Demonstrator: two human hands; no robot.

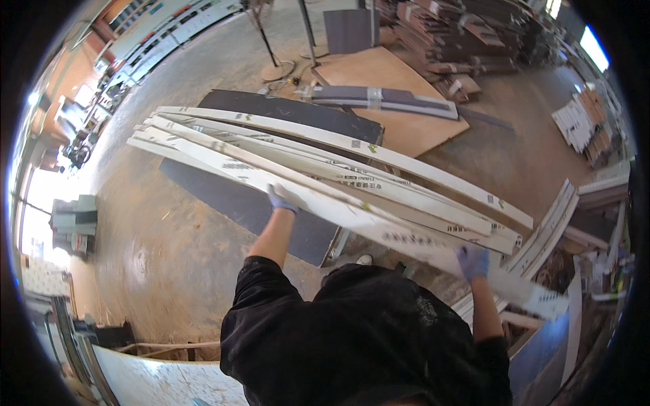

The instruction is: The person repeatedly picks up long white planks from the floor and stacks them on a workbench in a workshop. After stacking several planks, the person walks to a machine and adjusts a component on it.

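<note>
A long white board (325,204) with dark printing lies slantwise in front of me, its right end blurred. My left hand (281,200), in a pale blue glove, grips the near edge around its middle. Farther right, my right hand (474,262), gloved alike, is closed on the board near its right end. Both hands' fingers are partly hidden or smeared. Just beyond the held board lie several similar long white boards (433,211), close together and roughly parallel to it. Dark sheets (223,196) lie beneath this pile.
Beyond the pile, wrapped dark strips (365,95) rest on a tan sheet (413,132). Stacked brown boards (460,34) fill the far right. Loose white strips (552,220) and offcuts crowd my right side. A pale panel (169,375) stands at the lower left.
</note>
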